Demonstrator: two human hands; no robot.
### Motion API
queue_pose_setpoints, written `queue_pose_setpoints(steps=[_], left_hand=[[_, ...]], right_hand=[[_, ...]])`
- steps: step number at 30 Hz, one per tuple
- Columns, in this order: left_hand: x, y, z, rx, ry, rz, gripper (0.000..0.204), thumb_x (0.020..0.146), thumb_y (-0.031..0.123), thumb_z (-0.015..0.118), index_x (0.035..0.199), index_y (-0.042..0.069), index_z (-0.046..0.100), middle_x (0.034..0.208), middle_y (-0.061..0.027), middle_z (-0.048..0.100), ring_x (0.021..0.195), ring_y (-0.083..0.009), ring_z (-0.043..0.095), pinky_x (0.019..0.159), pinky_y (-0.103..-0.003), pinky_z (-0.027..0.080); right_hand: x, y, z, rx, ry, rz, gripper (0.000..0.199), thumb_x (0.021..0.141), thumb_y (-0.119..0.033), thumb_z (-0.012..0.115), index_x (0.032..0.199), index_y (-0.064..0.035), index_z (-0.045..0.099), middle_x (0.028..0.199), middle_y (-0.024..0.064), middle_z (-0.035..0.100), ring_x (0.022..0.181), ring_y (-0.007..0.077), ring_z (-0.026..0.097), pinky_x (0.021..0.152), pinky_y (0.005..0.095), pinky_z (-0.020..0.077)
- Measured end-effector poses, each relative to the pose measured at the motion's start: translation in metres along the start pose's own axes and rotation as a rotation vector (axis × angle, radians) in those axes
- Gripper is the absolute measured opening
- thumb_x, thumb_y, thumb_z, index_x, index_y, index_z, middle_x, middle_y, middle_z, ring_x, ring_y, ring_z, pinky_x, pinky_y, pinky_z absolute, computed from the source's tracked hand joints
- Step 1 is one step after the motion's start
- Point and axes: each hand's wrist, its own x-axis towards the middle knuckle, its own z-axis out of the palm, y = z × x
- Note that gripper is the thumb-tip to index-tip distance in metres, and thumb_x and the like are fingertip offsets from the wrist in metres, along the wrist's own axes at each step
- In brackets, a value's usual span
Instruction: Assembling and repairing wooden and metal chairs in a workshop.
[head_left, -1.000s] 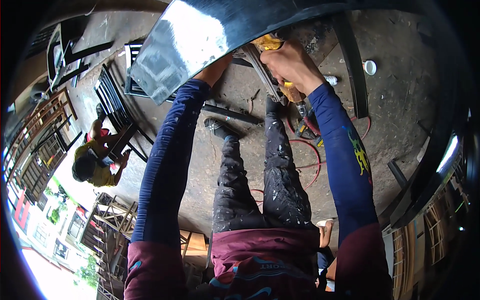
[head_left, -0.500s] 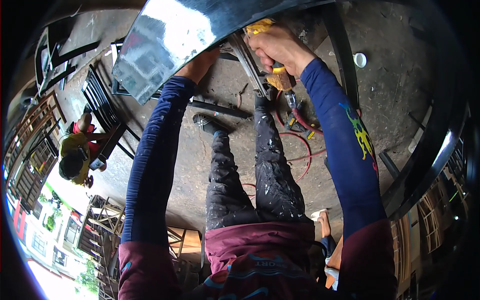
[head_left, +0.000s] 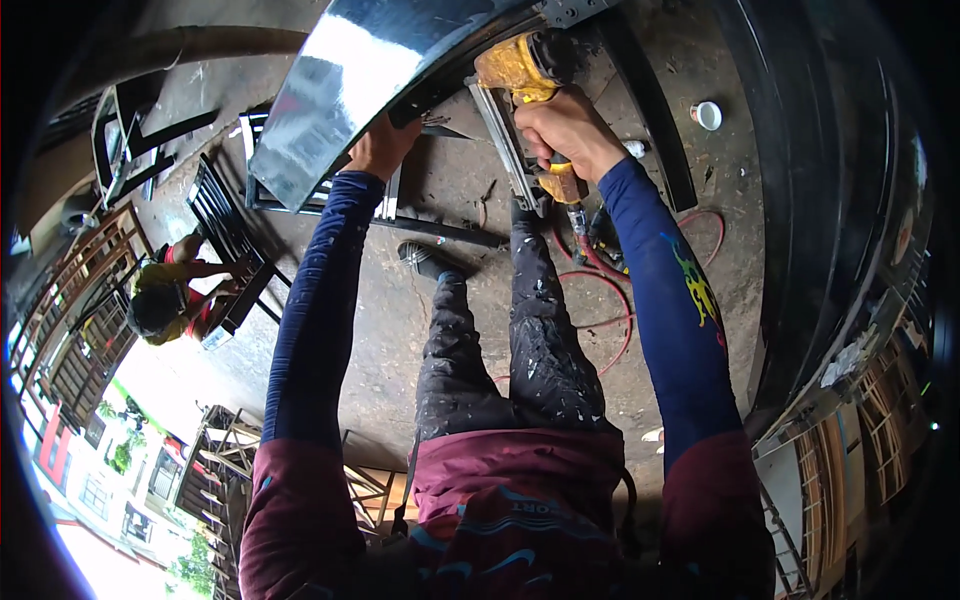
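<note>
My right hand is closed round the handle of a yellow air nail gun. The gun's long metal magazine slants down in front of it, and a red air hose joins the handle's lower end. Above my arms hangs a large glossy black panel with a bright reflection on it. The nail gun's head is close to the panel's dark underside edge. At the panel's near edge, my left hand is closed on it, with some fingers hidden behind the rim.
Black slatted frames stand to the left, where a person in a yellow top crouches beside one. A dark bar lies by my feet. A white cup and a black beam are on the right; a large dark curved piece stands beyond.
The nail gun has come down and clear of the panel, so its head now shows. My left hand has moved slightly left and shows more. The crouching person has shifted.
</note>
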Motion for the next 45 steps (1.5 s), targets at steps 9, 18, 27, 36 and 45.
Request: queue_pose_setpoints(steps=[9,18,27,36,45], left_hand=[[0.014,-0.004,0.001,0.005,-0.054,0.246,0.055,0.072,0.024,0.081,0.115,-0.001,0.057,0.096,-0.0210,0.062,0.081,-0.0381,0.067,0.069,-0.043,0.056],[0.012,-0.002,0.002,-0.032,-0.038,0.271,0.056,0.071,0.025,0.080,0.115,-0.001,0.057,0.094,-0.0240,0.063,0.075,-0.0384,0.068,0.065,-0.042,0.057],[0.010,-0.001,0.002,-0.022,-0.097,0.248,0.059,0.072,0.026,0.080,0.118,-0.001,0.055,0.095,-0.0229,0.063,0.081,-0.0378,0.068,0.066,-0.042,0.057],[0.003,-0.024,0.011,-0.060,-0.101,0.239,0.086,0.071,0.033,0.085,0.142,0.006,0.044,0.115,-0.0172,0.064,0.098,-0.0319,0.067,0.079,-0.038,0.057],[-0.005,-0.046,0.026,0.229,0.345,0.728,0.066,0.070,0.031,0.084,0.125,0.004,0.061,0.119,-0.0143,0.063,0.101,-0.0347,0.064,0.089,-0.038,0.051]], right_hand=[[0.013,0.014,0.010,0.042,-0.110,0.043,0.018,0.081,-0.010,0.057,0.065,-0.0109,0.049,0.057,-0.0029,0.046,0.047,0.0083,0.044,0.046,0.0260,0.0361],[0.022,0.007,0.020,0.006,-0.138,0.054,0.013,0.081,-0.013,0.059,0.072,-0.0138,0.049,0.059,-0.0053,0.046,0.048,0.0070,0.044,0.047,0.0263,0.0368],[0.026,-0.002,0.018,-0.073,-0.194,0.102,0.018,0.083,-0.014,0.055,0.068,-0.0126,0.047,0.057,-0.0039,0.045,0.048,0.0078,0.043,0.050,0.0288,0.0407],[0.020,0.000,0.017,-0.091,-0.160,0.121,0.016,0.084,-0.015,0.057,0.070,-0.0137,0.050,0.058,-0.0051,0.046,0.049,0.0057,0.045,0.045,0.0271,0.0400],[0.015,0.006,0.016,-0.066,-0.128,0.033,0.015,0.083,-0.014,0.058,0.071,-0.0134,0.050,0.058,-0.0052,0.046,0.047,0.0060,0.045,0.045,0.0270,0.0390]])
